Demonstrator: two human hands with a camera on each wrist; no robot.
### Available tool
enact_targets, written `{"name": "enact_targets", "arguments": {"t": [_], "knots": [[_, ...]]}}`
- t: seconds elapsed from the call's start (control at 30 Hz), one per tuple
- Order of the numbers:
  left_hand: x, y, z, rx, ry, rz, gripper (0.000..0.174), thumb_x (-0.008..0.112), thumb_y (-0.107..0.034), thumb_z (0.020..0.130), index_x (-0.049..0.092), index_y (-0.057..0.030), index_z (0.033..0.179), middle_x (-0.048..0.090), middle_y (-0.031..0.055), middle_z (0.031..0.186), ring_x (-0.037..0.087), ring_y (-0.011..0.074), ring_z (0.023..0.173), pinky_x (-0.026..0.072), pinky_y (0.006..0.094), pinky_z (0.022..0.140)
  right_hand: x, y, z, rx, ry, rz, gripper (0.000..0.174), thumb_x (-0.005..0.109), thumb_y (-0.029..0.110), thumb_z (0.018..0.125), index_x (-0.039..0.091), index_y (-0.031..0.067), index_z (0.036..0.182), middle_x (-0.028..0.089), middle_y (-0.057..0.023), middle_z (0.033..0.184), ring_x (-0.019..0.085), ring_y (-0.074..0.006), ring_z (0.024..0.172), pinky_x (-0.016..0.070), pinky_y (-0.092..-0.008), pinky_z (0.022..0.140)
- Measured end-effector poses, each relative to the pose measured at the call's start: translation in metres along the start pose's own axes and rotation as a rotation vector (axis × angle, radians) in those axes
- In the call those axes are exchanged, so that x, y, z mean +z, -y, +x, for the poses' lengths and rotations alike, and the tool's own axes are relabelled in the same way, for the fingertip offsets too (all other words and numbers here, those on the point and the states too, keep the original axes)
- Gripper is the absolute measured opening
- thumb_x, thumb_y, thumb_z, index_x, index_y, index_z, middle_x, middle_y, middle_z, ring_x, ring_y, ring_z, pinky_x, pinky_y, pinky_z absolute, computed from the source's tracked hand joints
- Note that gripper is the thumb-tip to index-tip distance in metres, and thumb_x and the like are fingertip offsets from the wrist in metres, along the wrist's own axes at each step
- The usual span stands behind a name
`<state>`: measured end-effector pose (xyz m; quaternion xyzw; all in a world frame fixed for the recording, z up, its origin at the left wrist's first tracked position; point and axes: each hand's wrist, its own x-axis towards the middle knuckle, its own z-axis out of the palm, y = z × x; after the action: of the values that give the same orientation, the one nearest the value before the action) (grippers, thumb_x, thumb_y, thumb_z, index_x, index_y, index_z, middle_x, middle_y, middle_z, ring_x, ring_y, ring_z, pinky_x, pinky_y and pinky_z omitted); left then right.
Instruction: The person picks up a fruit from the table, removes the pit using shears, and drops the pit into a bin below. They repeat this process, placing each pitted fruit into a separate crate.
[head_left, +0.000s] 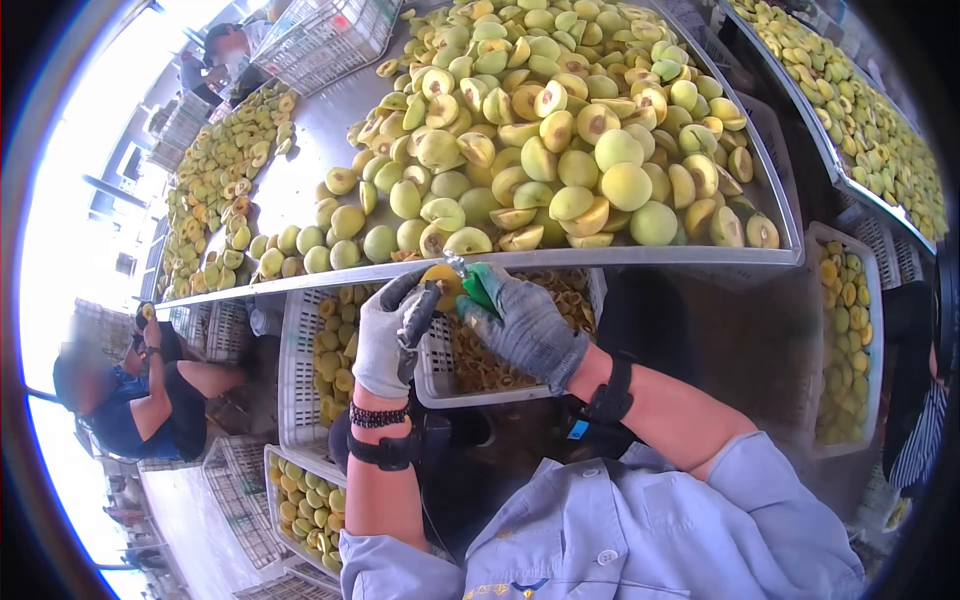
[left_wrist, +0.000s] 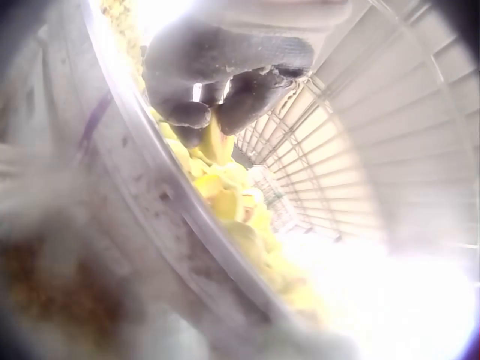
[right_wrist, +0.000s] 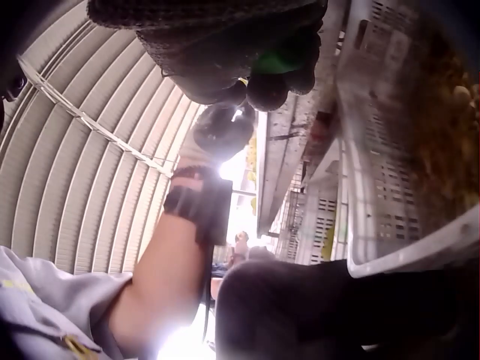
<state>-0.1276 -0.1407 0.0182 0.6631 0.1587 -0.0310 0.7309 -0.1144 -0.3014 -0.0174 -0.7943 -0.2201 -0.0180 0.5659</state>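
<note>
My gloved left hand point(head_left: 388, 335) pinches a yellow peach half point(head_left: 441, 284) between thumb and fingers, just off the metal table's front edge. In the left wrist view, its dark fingertips close on the peach half point(left_wrist: 217, 144). My gloved right hand point(head_left: 530, 325) grips a green-handled tool point(head_left: 479, 290) whose short metal tip point(head_left: 456, 264) meets the fruit's upper side. The fingers hide most of the handle, and the tip's exact shape is too small to make out. In the right wrist view, the green handle point(right_wrist: 279, 61) shows between the fingers.
Halved peaches point(head_left: 560, 150) are heaped on the metal table point(head_left: 330, 110), up to its raised rim. Below my hands stands a white crate point(head_left: 480, 397) of scraps, beside a crate of peach halves point(head_left: 338, 345). Another person point(head_left: 140, 400) sits at the left; a filled crate point(head_left: 845, 340) stands right.
</note>
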Motion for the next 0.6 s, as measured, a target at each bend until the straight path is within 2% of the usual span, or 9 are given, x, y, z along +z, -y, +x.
{"name": "enact_targets", "arguments": {"t": [0.1,0.13,0.2,0.27,0.33,0.37,0.47,0.5,0.6], "knots": [[0.011,0.03,-0.017,0.287,-0.036,-0.074,0.024,0.053,-0.005,0.082,0.054,0.0041,0.104,0.057,0.0026,0.089,0.053,0.0076,0.075,0.0424,0.0177,0.067,0.016,-0.002,-0.009,0.219,0.032,0.531,0.019,0.053,0.01,0.079,0.048,0.0031,0.096,0.056,-0.0144,0.078,0.055,-0.0205,0.067,0.0446,-0.0326,0.061],[0.033,0.035,-0.035,0.605,-0.194,0.224,0.025,0.046,-0.015,0.087,0.053,0.0023,0.104,0.056,0.0033,0.09,0.052,0.0096,0.079,0.0424,0.0204,0.071,0.023,-0.001,-0.016,0.214,0.035,0.528,0.019,0.053,0.01,0.079,0.048,0.0031,0.096,0.056,-0.0144,0.078,0.055,-0.0205,0.067,0.0446,-0.0326,0.061],[0.037,0.049,-0.041,0.658,-0.13,0.41,0.038,0.046,-0.011,0.085,0.037,0.0035,0.119,0.05,0.0147,0.107,0.051,0.0241,0.097,0.0415,0.0318,0.084,0.032,0.003,-0.028,0.368,0.033,0.946,0.02,0.053,0.011,0.079,0.048,0.0022,0.097,0.055,-0.0111,0.075,0.05,-0.0136,0.066,0.0438,-0.03,0.06],[0.043,0.053,-0.048,0.523,-0.225,0.358,0.033,0.045,-0.013,0.086,0.041,0.0018,0.116,0.05,0.0133,0.108,0.05,0.0218,0.098,0.0415,0.03,0.084,0.017,0.002,-0.034,0.389,0.133,0.743,0.018,0.054,0.011,0.078,0.048,0.002,0.092,0.056,-0.0147,0.075,0.055,-0.0188,0.067,0.0446,-0.032,0.061],[0.045,0.058,-0.049,0.584,-0.328,0.24,0.029,0.044,-0.014,0.087,0.043,0.0017,0.111,0.053,0.0105,0.102,0.052,0.0199,0.093,0.0429,0.0291,0.081,0.009,0.003,-0.044,0.006,-0.023,0.015,0.018,0.056,0.015,0.078,0.047,0.0029,0.088,0.057,-0.017,0.074,0.058,-0.0272,0.067,0.0452,-0.0356,0.058],[0.042,0.054,-0.048,0.251,-0.196,-0.614,0.032,0.043,-0.025,0.089,0.045,-0.0001,0.109,0.055,0.0077,0.097,0.054,0.0189,0.087,0.0446,0.0269,0.076,0.004,0.0,-0.047,-0.065,-0.007,-0.148,0.019,0.056,0.016,0.076,0.046,0.0039,0.087,0.058,-0.0175,0.073,0.058,-0.0328,0.065,0.0449,-0.0397,0.054],[0.036,0.055,-0.054,0.275,-0.101,-0.425,0.04,0.039,-0.037,0.089,0.046,-0.0026,0.109,0.056,0.0059,0.095,0.055,0.0185,0.083,0.0451,0.026,0.074,-0.011,0.015,-0.055,-0.145,0.167,-0.459,0.024,0.057,0.016,0.075,0.048,0.004,0.094,0.058,-0.0156,0.073,0.058,-0.0309,0.065,0.045,-0.0394,0.053],[0.045,0.047,-0.067,0.566,-0.169,0.146,0.048,0.035,-0.045,0.089,0.047,-0.0033,0.109,0.056,0.0051,0.095,0.055,0.0169,0.084,0.0452,0.026,0.074,-0.013,0.017,-0.055,-0.183,0.17,-0.552,0.026,0.054,0.016,0.074,0.048,0.0035,0.096,0.058,-0.0152,0.073,0.058,-0.029,0.065,0.045,-0.0394,0.053],[0.042,0.051,-0.067,0.322,-0.139,-0.212,0.039,0.037,-0.033,0.09,0.048,-0.0011,0.109,0.056,0.0055,0.095,0.056,0.0165,0.085,0.0457,0.027,0.074,-0.017,0.022,-0.054,-0.344,0.108,-0.705,0.018,0.049,0.01,0.075,0.046,0.0037,0.091,0.057,-0.0118,0.067,0.058,-0.0269,0.056,0.0456,-0.0379,0.047]]}}
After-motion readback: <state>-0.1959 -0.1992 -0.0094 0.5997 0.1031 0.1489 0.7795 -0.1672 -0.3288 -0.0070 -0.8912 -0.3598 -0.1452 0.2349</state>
